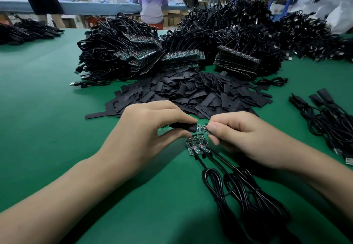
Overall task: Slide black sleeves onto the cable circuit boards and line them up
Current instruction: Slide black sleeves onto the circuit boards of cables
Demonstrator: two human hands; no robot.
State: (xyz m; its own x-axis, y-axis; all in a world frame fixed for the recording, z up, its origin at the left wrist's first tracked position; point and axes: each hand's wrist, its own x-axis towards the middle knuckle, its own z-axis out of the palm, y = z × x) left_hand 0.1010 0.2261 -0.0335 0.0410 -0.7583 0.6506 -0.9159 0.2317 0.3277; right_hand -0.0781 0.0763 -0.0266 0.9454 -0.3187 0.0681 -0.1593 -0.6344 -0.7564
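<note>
Far left, we see the green table point(47, 100), and our left forearm comes in from the lower-left corner, angled up toward the middle. The left hand point(150, 129) arches over the mat with the wrist raised and the fingers curled. Thumb and forefinger pinch one black sleeve point(184, 127), held roughly level just above the surface. Behind it we have the heap of loose sleeves point(191, 91) spread across the mat, and beyond that the stacks of cabled boards point(137, 54).

Now to the centre: the sleeve's open right end meets the left end of a circuit board point(202, 128), right between the two hands. Whether the board's tip is inside yet, we cannot tell. Directly below, three bare boards point(197, 145) lie side by side on the table, touching. Their cables point(238, 192) run down and to the right into coils.

On to the right hand point(242, 138): it reaches in from the lower right, knuckles up. Thumb and forefinger are clamped on the board's right end, and the other fingers curl underneath. Far right, a cable bunch point(324, 114) with black-covered ends lies on the mat, well apart from the hands.
</note>
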